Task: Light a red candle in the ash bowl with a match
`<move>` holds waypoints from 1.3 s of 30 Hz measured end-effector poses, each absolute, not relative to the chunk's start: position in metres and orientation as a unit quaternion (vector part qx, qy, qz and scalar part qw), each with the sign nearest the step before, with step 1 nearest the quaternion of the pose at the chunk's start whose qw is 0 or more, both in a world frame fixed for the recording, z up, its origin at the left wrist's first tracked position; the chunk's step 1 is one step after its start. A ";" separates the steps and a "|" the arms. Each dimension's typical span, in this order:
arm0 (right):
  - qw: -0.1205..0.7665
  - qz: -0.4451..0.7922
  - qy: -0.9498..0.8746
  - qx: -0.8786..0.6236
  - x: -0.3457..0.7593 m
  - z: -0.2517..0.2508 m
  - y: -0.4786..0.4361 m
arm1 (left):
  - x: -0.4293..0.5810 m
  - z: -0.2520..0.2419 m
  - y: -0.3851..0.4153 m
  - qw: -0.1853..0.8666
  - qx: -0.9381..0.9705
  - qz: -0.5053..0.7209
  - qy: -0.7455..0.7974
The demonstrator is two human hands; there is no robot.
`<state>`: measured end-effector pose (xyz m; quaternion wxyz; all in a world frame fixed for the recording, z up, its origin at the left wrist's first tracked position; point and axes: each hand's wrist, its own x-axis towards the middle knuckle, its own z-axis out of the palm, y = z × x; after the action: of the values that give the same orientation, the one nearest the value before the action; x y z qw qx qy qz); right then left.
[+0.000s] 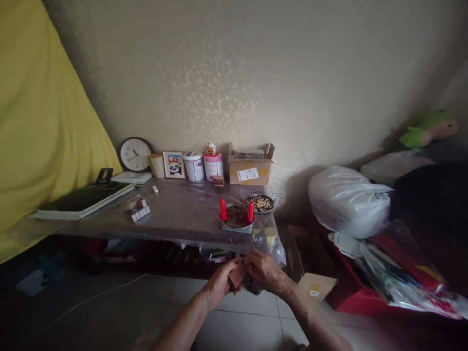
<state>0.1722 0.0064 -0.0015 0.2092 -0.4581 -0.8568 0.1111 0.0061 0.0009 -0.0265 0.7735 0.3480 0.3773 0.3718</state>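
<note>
In front of the table's near edge, my left hand (221,281) is closed around a small brown matchbox (237,276), its flat side turned up. My right hand (265,269) meets the box's far end with its fingers pinched together; what lies between them is too small to tell. Beyond the hands, a metal tin (237,229) filled with dark grains stands on the table with two red candles, one at the left (223,209) and one at the right (250,212). Behind it is a round dish (270,208) of loose matchsticks (260,202).
Plastic film covers the table (183,209). A wrapped pack of small boxes (140,211) lies at the left. Along the wall stand a clock (136,155), a picture frame (174,165), two canisters and a cardboard box (250,170). White bags (347,200) sit at the right.
</note>
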 end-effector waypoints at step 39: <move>0.166 0.134 -0.859 -0.465 0.174 0.005 0.001 | 0.005 -0.039 0.005 0.739 0.425 0.345 0.392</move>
<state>0.1737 0.0009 0.0052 0.1661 -0.4651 -0.8591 0.1344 0.0052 0.0053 -0.0388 0.7392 0.4248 0.3922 0.3453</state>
